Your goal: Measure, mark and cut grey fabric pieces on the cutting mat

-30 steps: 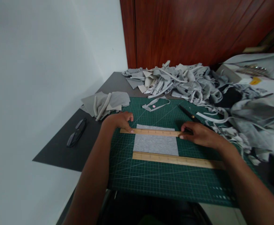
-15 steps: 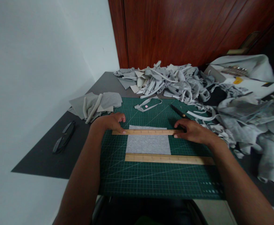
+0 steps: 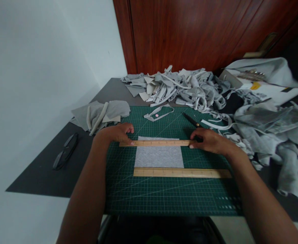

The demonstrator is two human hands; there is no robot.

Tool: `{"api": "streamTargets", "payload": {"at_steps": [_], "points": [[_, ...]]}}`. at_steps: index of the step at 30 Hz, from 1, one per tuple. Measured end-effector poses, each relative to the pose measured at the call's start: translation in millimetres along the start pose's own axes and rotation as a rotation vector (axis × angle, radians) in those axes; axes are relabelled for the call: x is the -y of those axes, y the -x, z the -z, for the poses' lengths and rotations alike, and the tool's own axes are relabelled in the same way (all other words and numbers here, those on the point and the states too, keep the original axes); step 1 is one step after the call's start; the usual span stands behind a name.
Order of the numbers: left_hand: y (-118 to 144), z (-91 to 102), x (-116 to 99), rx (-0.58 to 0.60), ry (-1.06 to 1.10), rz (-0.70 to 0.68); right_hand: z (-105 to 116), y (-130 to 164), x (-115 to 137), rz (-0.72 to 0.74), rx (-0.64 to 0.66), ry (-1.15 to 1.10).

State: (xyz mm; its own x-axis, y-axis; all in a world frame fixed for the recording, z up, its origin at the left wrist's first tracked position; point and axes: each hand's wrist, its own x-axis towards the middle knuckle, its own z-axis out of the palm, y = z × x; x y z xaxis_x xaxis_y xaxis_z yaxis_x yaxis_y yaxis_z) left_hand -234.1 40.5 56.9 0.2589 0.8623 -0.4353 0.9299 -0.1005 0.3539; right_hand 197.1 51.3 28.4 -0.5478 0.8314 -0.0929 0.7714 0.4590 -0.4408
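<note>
A wooden ruler lies across the upper part of a light grey piece of fabric on the green cutting mat. At the ruler's left end, my left hand presses its thumb on the wood, its other fingers curled above. My right hand has thumb and bent fingers closed about the right end. Along the fabric's lower edge lies a second wooden ruler, touched by neither hand. Dark-handled scissors lie just beyond my right hand, partly hidden by it.
Grey fabric scraps are heaped at the back, with more fabric on the right. A small fabric stack and eyeglasses lie at left. A white box stands back right; a thin fabric loop lies on the mat.
The view has shifted slightly, so most things appear a little further left. Both hands stay at the ends of the upper ruler, and the rulers and fabric keep their arrangement.
</note>
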Motion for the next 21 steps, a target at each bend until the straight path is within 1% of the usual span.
{"api": "streamTargets", "payload": {"at_steps": [5, 12, 17, 21], "points": [[-4.1, -1.5, 4.3, -0.010, 0.000, 0.001, -1.7, -1.6, -3.3, 0.014, 0.006, -0.002], [-7.5, -2.2, 10.4, -0.010, 0.024, -0.025, 3.9, 3.5, -5.6, -0.089, 0.007, -0.067], [-7.6, -3.4, 12.3, -0.015, 0.013, -0.008, 11.5, 8.6, -23.4, -0.144, 0.010, -0.067], [-7.3, -3.7, 11.5, -0.015, -0.009, 0.003, 10.9, 13.1, -41.5, -0.137, -0.009, -0.107]]}}
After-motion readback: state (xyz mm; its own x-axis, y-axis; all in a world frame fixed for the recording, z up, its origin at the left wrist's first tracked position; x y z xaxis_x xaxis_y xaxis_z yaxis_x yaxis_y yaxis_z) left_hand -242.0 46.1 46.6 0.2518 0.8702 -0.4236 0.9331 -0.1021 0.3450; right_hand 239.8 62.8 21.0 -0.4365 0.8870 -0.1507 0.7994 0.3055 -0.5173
